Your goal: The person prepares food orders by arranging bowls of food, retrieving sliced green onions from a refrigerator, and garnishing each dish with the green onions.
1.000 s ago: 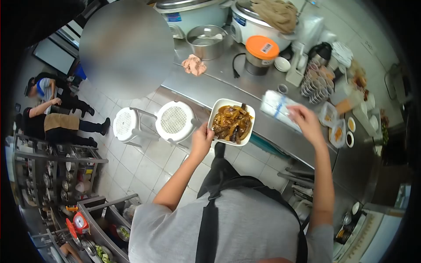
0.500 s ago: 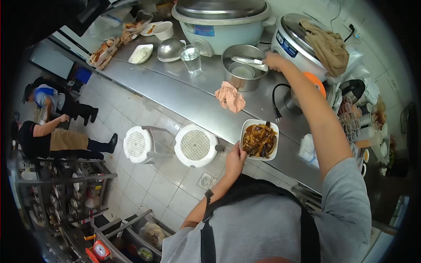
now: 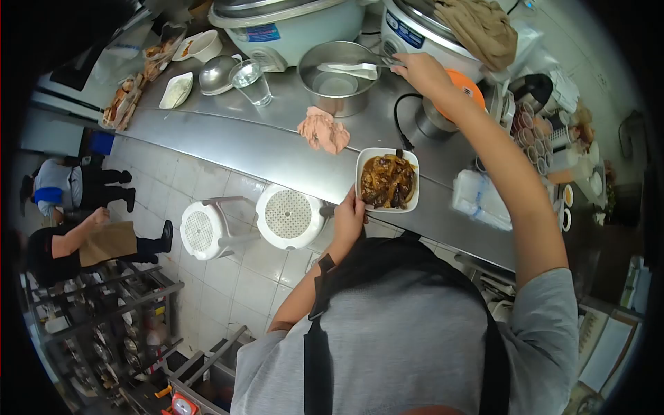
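My left hand [image 3: 350, 216] grips the near left edge of a square white bowl [image 3: 359, 181] filled with brown, saucy food [image 3: 389, 182]. The bowl is held over the front edge of the steel counter. My right hand [image 3: 418, 70] is closed on a thin metal utensil [image 3: 389, 61] at the right rim of a round steel pot [image 3: 337, 105]; the utensil's exact shape is unclear. Inside the pot, white utensils [image 3: 349, 68] lie above some clear liquid. A crumpled pink cloth [image 3: 324, 130] sits just in front of the pot.
Rice cookers [image 3: 290, 38] stand behind the pot. A glass of water [image 3: 252, 84] is left of it. On the right are an orange-lidded container [image 3: 458, 93], a black plug, a plastic-wrapped pack [image 3: 482, 200] and cups. White stools [image 3: 288, 216] stand below; two people are at far left.
The view has shifted. Since the earliest frame my right hand has gone from beside the plastic pack to the pot's rim, and it now holds a metal utensil. My left hand keeps the bowl.
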A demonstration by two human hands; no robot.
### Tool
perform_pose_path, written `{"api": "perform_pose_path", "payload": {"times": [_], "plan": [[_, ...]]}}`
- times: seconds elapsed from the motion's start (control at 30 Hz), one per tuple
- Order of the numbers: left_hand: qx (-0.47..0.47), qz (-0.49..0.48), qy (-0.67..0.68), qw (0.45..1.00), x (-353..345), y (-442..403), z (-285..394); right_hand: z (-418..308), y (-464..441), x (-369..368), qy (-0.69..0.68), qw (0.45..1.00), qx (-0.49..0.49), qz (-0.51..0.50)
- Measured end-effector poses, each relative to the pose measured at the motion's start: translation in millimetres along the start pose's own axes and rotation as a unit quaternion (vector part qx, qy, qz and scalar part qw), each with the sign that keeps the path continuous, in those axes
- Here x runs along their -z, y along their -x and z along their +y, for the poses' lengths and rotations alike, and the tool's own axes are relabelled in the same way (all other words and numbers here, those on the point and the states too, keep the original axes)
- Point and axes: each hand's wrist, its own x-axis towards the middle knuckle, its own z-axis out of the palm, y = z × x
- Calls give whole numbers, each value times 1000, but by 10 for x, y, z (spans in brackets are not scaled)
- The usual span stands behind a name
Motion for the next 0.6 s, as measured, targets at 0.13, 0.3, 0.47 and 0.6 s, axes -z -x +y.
{"api": "perform_pose_path", "payload": {"times": [0.13, 0.3, 0.47, 0.6], "plan": [[1, -5, 46, 999, -41, -18, -98, -90, 626, 375, -112, 986, -119, 44], [16, -33, 89, 995, -77, -90, -77, -105, 1872, 579, -235, 953, -186, 45], [10, -45, 108, 993, -127, -138, -92, -122, 2539, 648, -255, 919, -292, -67], [17, -58, 105, 993, -99, -158, -127, -129, 2512, 558, -209, 929, -294, -81]]}}
